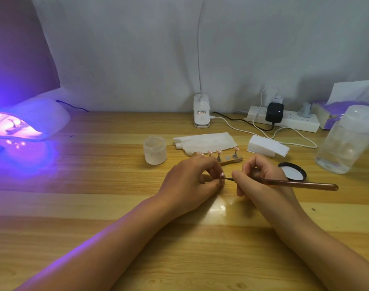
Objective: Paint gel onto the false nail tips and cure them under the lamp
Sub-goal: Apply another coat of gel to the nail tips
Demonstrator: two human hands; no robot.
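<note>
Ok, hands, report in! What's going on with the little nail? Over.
Left hand pinches nail tip. Right hand holds brush, bristles at the tip. Lamp lit, far left. Stand of other tips just behind hands.

Honestly, nothing was properly readable here. The white plastic clip-on desk lamp base [201,114] had a small sticker on its front with a black-and-orange strip of print, but the characters were way too tiny and blurry to make out. Well off to the right of that lamp base, the purple-patterned soft tissue pack [334,117] had some pale print on it, which was just smudges. Also right of the lamp base and nearer to me, the tall clear plastic bottle [345,141] showed a faint pinkish mark low on its side, with no letters I could pick out.
</note>
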